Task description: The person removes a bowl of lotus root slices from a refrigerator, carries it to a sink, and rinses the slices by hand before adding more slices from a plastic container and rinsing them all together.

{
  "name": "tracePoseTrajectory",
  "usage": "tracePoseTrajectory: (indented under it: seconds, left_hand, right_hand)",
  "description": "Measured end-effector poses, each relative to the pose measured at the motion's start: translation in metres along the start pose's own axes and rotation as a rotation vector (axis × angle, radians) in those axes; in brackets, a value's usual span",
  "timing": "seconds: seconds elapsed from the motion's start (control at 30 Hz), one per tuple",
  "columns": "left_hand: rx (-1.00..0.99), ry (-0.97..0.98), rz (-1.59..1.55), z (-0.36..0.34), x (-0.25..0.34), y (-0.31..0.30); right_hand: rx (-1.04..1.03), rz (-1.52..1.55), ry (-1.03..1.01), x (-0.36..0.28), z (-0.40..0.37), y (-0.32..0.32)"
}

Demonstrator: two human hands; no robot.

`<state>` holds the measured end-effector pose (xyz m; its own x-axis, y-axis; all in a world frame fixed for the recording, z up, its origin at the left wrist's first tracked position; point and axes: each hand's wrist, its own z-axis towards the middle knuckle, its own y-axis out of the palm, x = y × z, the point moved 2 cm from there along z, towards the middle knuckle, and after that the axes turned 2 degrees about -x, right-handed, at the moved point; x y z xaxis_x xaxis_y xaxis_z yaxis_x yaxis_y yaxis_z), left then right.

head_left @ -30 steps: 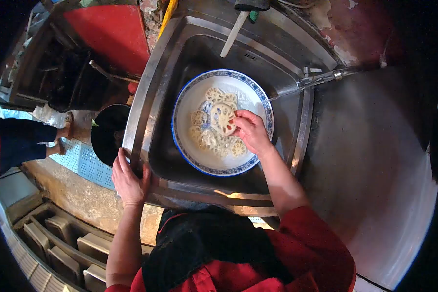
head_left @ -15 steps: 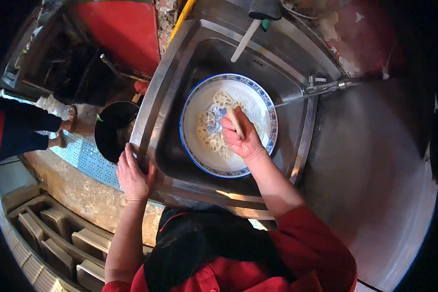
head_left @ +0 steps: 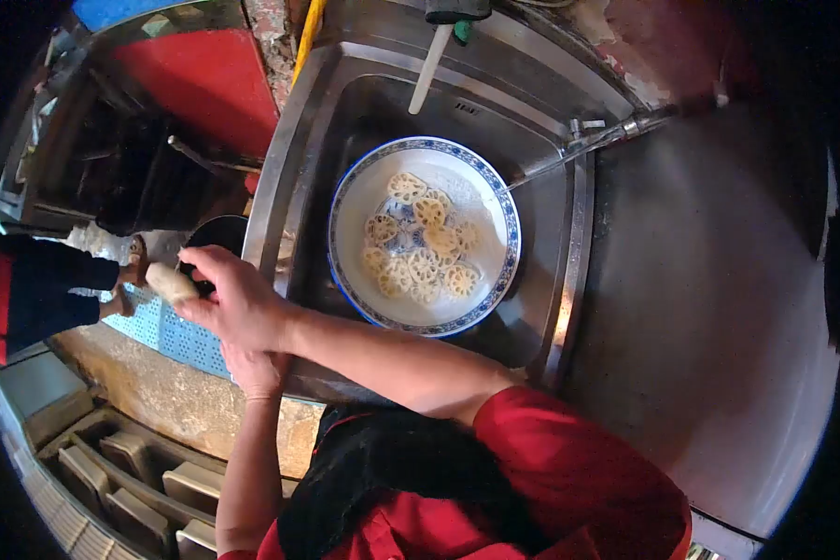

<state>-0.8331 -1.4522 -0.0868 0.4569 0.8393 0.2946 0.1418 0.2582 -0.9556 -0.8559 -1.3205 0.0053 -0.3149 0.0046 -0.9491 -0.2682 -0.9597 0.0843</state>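
A large white bowl with a blue patterned rim (head_left: 511, 210) stands in the steel sink. Several lotus root slices (head_left: 423, 265) lie in the water inside it, and a stream from the tap (head_left: 631, 125) runs in at its right side. My right hand (head_left: 238, 297) has crossed over to the left, beyond the sink's edge, its fingers closed on a pale piece of lotus root (head_left: 171, 282). Beneath that wrist, at the sink's left front corner, is my left hand (head_left: 255, 371); its fingers are mostly hidden by the right hand.
A dark round bucket (head_left: 217, 231) stands on the floor left of the sink (head_left: 273, 201). A white-handled tool (head_left: 431, 70) leans at the sink's back. Another person's legs (head_left: 51, 271) are at far left, near plastic bins (head_left: 131, 467).
My right hand has moved left from above the bowl, out past the sink's edge, carrying the pale piece. It now covers most of my left hand. The view has shifted slightly.
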Motion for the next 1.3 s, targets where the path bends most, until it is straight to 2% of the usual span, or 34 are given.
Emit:
tracePoseTrajectory:
  seconds: [0.03, 0.07, 0.1, 0.13, 0.17, 0.2, 0.27, 0.37, 0.47, 0.5, 0.57, 0.7, 0.77, 0.83, 0.87, 0.97, 1.0, 1.13, 1.2, 1.3]
  left_hand:
    - [-0.183, -0.128, -0.067, 0.001, -0.002, -0.001]
    - [-0.113, -0.194, -0.178, 0.011, 0.033, -0.030]
    - [-0.119, -0.197, -0.184, 0.010, 0.029, -0.025]
    - [0.014, -0.087, -0.105, 0.008, 0.025, -0.019]
    - [0.142, 0.023, -0.023, 0.003, 0.023, -0.017]
    - [0.139, 0.032, -0.014, 0.004, 0.024, -0.017]
    - [0.138, 0.048, -0.021, 0.004, 0.022, -0.017]
    - [0.144, 0.044, -0.013, 0.004, 0.020, -0.012]
    - [0.150, 0.043, -0.003, 0.004, 0.019, -0.010]
    - [0.155, 0.051, -0.006, 0.003, 0.018, -0.010]
    - [0.152, 0.053, 0.000, 0.003, 0.019, -0.012]
    - [0.173, 0.070, 0.015, 0.005, 0.020, -0.013]
    - [0.176, 0.073, 0.015, 0.005, 0.022, -0.015]
    - [0.170, 0.078, 0.015, 0.004, 0.023, -0.016]
    - [0.152, 0.052, 0.011, 0.004, 0.023, -0.016]
    - [0.132, 0.021, 0.011, 0.005, 0.023, -0.016]
    - [0.130, 0.015, 0.022, 0.005, 0.023, -0.016]
    - [0.136, 0.049, 0.007, 0.005, 0.020, -0.015]
    - [0.129, 0.032, 0.006, 0.005, 0.021, -0.015]
    - [0.131, 0.024, 0.003, 0.005, 0.022, -0.015]
  right_hand:
    - [0.140, -0.252, -0.215, 0.006, -0.010, 0.003]
    - [0.053, -0.120, -0.047, 0.001, -0.020, -0.012]
    - [0.141, -0.227, -0.065, 0.010, -0.036, -0.024]
    - [0.166, -0.206, -0.021, 0.020, -0.055, -0.045]
    - [0.129, -0.340, -0.016, 0.036, -0.073, -0.072]
    - [0.150, -0.462, 0.078, 0.053, -0.098, -0.101]
    - [0.097, -0.871, 0.446, 0.082, -0.150, -0.176]
    - [0.126, -1.423, 0.651, 0.088, -0.190, -0.245]
    - [0.042, -1.265, 0.701, 0.101, -0.191, -0.263]
    - [0.042, -1.262, 0.702, 0.099, -0.184, -0.263]
    - [-0.050, -1.282, 0.845, 0.098, -0.171, -0.261]
    - [-0.101, -1.191, 0.887, 0.112, -0.166, -0.284]
    - [0.052, -1.210, 0.883, 0.098, -0.155, -0.296]
    - [0.217, -1.139, 0.780, 0.098, -0.151, -0.310]
    - [0.274, -1.094, 0.826, 0.099, -0.148, -0.317]
    - [0.265, -1.011, 0.836, 0.096, -0.137, -0.326]
    - [0.245, -1.067, 0.808, 0.089, -0.129, -0.324]
    - [0.225, -0.927, 0.770, 0.118, -0.125, -0.344]
    - [0.283, -0.368, 0.882, 0.104, -0.110, -0.335]
    - [0.299, -0.343, 0.956, 0.085, -0.093, -0.331]
